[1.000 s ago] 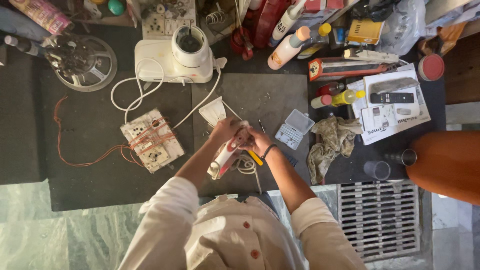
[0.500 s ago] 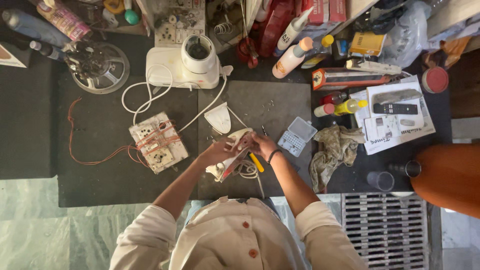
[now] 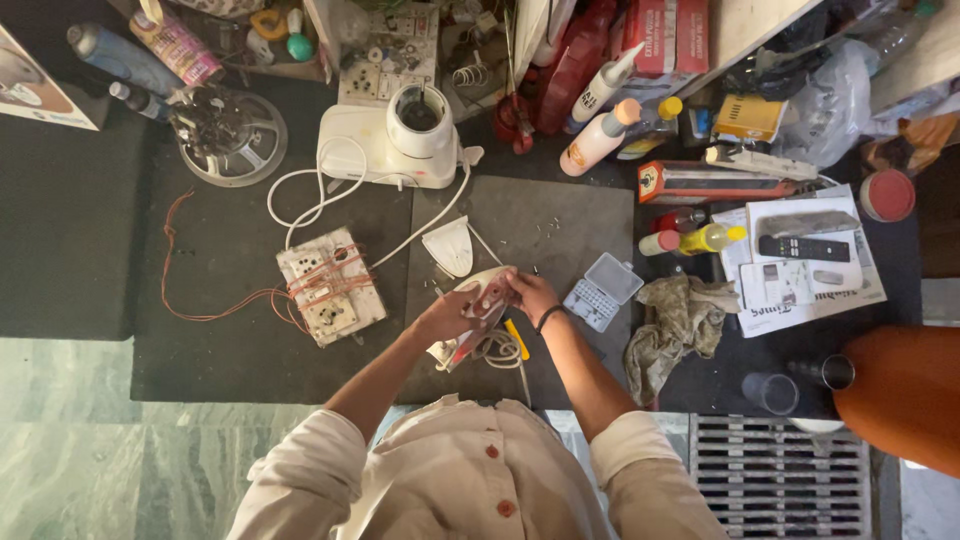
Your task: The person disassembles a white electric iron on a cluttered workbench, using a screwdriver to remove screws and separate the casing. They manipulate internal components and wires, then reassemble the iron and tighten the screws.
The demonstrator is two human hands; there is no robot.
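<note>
Both hands hold a white clothes iron body point(image 3: 474, 318) with red trim over a dark mat point(image 3: 560, 220). My left hand point(image 3: 446, 316) grips its lower side. My right hand point(image 3: 528, 293), with a dark band on the wrist, pinches its upper end. The iron's white cord point(image 3: 505, 350) coils just under my hands. A yellow-handled screwdriver point(image 3: 517, 339) lies beside the right wrist. A separate white iron cover piece point(image 3: 449, 246) rests on the mat just beyond my hands.
A white mixer base point(image 3: 390, 145) with its cord stands at the back. A switch board with red wires point(image 3: 330, 285) lies left. A small clear screw box point(image 3: 601, 291) and grey rag point(image 3: 674, 325) lie right. Bottles, boxes, papers with a remote point(image 3: 800, 248) crowd the back right.
The view has shifted, so everything sits lower in frame. My hands have turned the iron body slightly and moved up it; the iron stays over the mat.
</note>
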